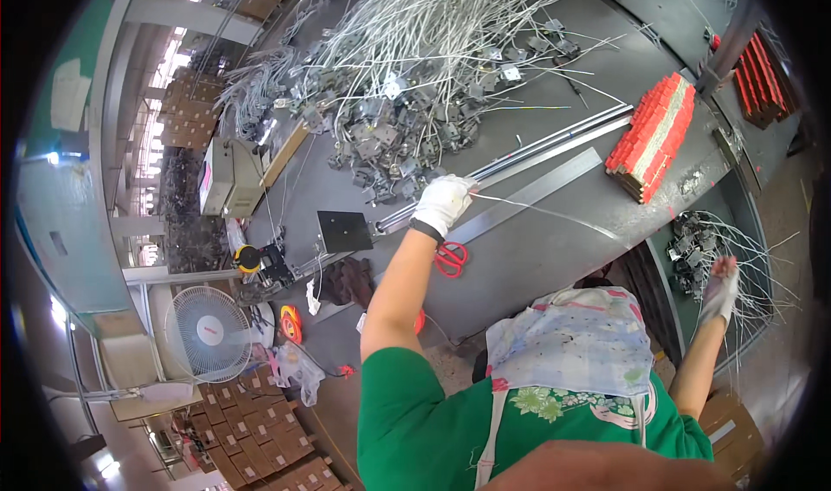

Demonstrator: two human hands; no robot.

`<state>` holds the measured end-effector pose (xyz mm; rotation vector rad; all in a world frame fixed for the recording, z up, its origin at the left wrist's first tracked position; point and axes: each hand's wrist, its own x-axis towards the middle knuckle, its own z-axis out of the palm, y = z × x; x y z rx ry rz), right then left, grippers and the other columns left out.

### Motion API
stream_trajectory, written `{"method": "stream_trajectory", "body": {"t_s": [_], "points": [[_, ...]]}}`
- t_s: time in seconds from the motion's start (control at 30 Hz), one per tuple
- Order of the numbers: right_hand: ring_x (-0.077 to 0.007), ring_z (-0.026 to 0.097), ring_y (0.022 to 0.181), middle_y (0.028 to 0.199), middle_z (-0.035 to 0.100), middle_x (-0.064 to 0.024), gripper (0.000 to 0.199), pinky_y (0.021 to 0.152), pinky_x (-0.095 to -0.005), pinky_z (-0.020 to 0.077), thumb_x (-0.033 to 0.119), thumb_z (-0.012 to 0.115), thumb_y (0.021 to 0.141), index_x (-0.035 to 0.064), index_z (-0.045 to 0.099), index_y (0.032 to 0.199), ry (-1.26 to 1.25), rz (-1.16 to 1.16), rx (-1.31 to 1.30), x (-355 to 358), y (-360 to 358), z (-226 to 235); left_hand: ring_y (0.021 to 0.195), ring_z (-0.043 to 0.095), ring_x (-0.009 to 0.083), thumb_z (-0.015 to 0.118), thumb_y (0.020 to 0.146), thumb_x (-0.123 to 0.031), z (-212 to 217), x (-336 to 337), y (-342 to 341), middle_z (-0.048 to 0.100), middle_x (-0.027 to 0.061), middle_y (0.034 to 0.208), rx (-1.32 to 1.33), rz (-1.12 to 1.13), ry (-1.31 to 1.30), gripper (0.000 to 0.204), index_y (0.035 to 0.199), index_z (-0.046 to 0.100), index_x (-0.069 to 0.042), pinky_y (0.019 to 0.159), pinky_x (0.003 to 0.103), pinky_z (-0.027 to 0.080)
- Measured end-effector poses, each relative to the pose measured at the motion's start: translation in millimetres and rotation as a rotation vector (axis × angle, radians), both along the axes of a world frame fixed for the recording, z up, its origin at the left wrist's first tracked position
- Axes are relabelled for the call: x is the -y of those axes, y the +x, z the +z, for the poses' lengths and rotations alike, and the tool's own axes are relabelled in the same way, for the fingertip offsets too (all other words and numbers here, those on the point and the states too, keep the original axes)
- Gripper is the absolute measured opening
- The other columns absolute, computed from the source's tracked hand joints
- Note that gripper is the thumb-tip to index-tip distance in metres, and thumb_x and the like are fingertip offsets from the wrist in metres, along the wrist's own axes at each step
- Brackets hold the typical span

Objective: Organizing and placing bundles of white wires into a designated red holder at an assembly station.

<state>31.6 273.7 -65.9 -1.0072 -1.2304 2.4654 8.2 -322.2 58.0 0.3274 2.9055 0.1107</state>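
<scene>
Left hand: my gloved left hand (pixel 445 203) is over the long metal rail (pixel 558 147), nearer its left end; whether the palm bears on the rail is hidden. Fingers are bunched together, and a white wire (pixel 541 208) runs out from the fingertips toward the bench's near edge. I cannot tell whether they are clamped on it. A black band (pixel 426 229) circles the wrist.

Right hand: my right hand (pixel 719 290) is off the bench (pixel 519 261), past the right part of its near edge, at the bin (pixel 738 198). It is among the wires of the wired metal parts (pixel 691 253) in there (the hand is blurred, so I cannot tell whether the fingers are apart or closed on one).

Parts: a large heap of metal units (pixel 394 140) covers the middle of the bench toward its far edge, on the far side of the rail. Their pale leads (pixel 450 28) fan out toward that far edge.

Surroundings: a flat metal strip (pixel 528 195) lies on the near side of the rail. Red-handled scissors (pixel 451 259) lie just beside my left wrist, toward the near edge. A black square plate (pixel 344 231) is near the rail's left end. A stack of red-and-tan pieces (pixel 651 136) stands at the rail's right end. A fan (pixel 209 333) stands beyond the bench's left end.
</scene>
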Motion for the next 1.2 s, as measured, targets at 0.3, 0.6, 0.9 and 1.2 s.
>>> {"method": "stream_trajectory", "body": {"t_s": [0.3,0.6,0.9,1.2], "points": [[-0.0075,0.049,0.068,0.102,0.055,-0.0055,0.053,0.057,-0.0183,0.0377,0.016,0.06,0.08,0.0087,0.038,0.128,0.069,0.802,-0.004,249,42,172,0.057,0.06,0.0269,0.047,0.078,-0.013,45,-119,39,0.059,0.0098,0.063,-0.202,-0.173,0.21,0.01,0.085,0.054,-0.011,0.05,0.039,0.046],[-0.0042,0.034,0.05,0.07,0.048,0.0003,0.022,0.047,-0.0193,0.0293,0.025,0.049,0.09,0.0076,0.047,0.103,-0.004,0.272,-0.129,226,-2,136,0.061,0.06,0.0196,0.058,0.078,-0.017,0,-208,37,0.06,0.013,0.07,0.313,-0.075,0.936,0.037,0.114,0.055,-0.008,0.058,0.031,0.046],[-0.0034,0.032,0.047,0.061,0.042,0.0043,0.03,0.04,-0.0172,0.0287,0.026,0.057,0.085,0.0125,0.052,0.112,-0.377,-0.081,0.03,160,-64,55,0.062,0.056,0.0133,0.053,0.085,-0.009,-48,-293,-2,0.06,0.0093,0.071,0.179,0.11,1.057,0.019,0.101,0.063,-0.009,0.059,0.026,0.044],[-0.0049,0.036,0.051,0.069,0.05,0.0023,0.031,0.045,-0.018,0.0337,0.028,0.057,0.085,0.0101,0.055,0.111,-0.369,0.038,0.169,117,-97,24,0.071,0.051,0.0171,0.06,0.074,0.001,-76,-344,-33,0.053,0.0063,0.07,0.097,0.26,1.039,0.023,0.097,0.065,-0.002,0.07,0.027,0.042]]}}
